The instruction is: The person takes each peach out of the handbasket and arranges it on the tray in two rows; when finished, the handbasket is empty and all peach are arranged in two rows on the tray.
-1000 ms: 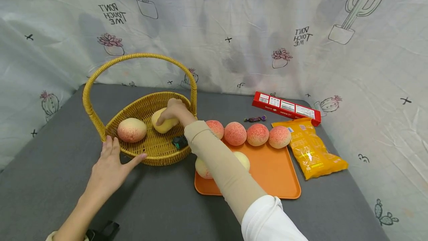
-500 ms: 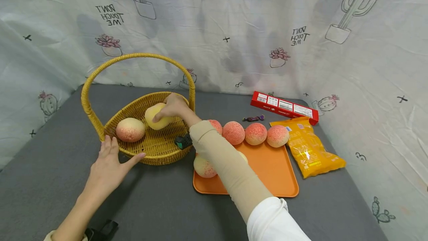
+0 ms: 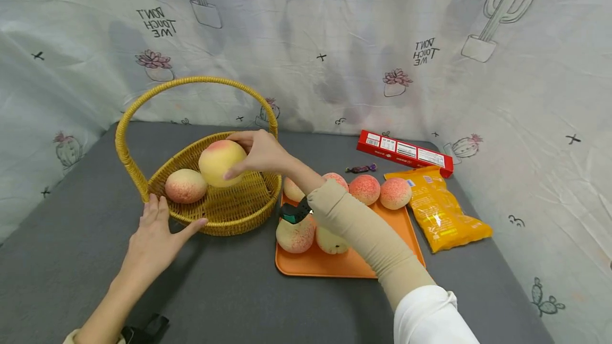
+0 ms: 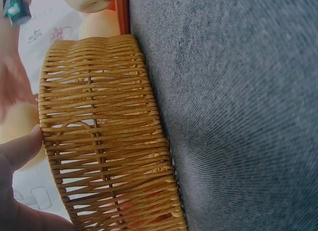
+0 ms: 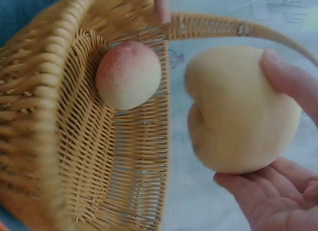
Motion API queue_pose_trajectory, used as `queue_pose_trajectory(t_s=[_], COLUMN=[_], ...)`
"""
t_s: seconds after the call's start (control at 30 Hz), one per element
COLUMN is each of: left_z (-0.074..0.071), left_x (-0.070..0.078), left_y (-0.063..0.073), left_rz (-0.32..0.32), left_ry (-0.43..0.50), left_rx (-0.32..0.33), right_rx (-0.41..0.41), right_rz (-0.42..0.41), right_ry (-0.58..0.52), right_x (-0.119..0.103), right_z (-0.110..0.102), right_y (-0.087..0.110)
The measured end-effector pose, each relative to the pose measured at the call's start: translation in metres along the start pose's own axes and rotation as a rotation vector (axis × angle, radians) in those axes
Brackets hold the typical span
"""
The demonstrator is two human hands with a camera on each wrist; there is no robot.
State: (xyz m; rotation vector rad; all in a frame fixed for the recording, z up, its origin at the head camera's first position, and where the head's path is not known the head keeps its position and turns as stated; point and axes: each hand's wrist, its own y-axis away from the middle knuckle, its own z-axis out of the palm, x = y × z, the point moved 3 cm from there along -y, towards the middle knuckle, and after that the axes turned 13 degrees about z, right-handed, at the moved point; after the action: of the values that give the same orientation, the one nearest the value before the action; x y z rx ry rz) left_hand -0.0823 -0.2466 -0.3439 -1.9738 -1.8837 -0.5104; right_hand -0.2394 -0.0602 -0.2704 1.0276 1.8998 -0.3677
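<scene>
My right hand (image 3: 265, 152) holds a pale yellow peach (image 3: 220, 163) with a pink blush on top, raised above the wicker basket (image 3: 239, 225). The right wrist view shows the thumb on one side of this peach (image 5: 238, 112) and the other fingers beneath it. Inside the basket, towards the left, lies a pink-speckled peach (image 3: 186, 186). My left hand (image 3: 155, 238) rests against the basket's front left rim, its fingers near the foot of the handle and its thumb stretched along the rim. In the left wrist view the thumb (image 4: 25, 146) touches the woven edge.
Right of the basket, an orange tray (image 3: 330, 268) bears several peaches, partly hidden by my right sleeve (image 3: 368, 232). Beyond are a small purple-wrapped candy (image 3: 361, 169), a long red box (image 3: 404, 153) and a yellow snack bag (image 3: 440, 211). A patterned cloth (image 3: 306, 41) hangs behind the table.
My right hand has lifted the yellow peach from inside the basket, turning it so its blush shows. The forearm has swung right, uncovering peaches on the tray. The left hand stays in place.
</scene>
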Motion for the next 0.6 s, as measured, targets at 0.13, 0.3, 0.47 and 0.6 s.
queue_pose_trajectory(t_s=[0.13, 0.3, 0.47, 0.6], left_z=[0.000, 0.001, 0.003, 0.003], left_x=[0.000, 0.000, 0.000, 0.000], left_y=[0.000, 0.001, 0.001, 0.002], left_rz=[0.009, 0.016, 0.018, 0.014], left_ry=[-0.004, -0.005, -0.001, -0.009], left_rx=[0.009, 0.014, 0.016, 0.025], right_rx=[-0.051, -0.045, -0.005, 0.048], right_rz=[-0.004, -0.009, -0.023, -0.033], right_ry=[-0.180, -0.319, -0.380, -0.406], right_x=[0.007, 0.022, 0.044, 0.062], right_z=[-0.010, -0.020, -0.034, -0.048], right_y=[0.021, 0.049, 0.081, 0.106])
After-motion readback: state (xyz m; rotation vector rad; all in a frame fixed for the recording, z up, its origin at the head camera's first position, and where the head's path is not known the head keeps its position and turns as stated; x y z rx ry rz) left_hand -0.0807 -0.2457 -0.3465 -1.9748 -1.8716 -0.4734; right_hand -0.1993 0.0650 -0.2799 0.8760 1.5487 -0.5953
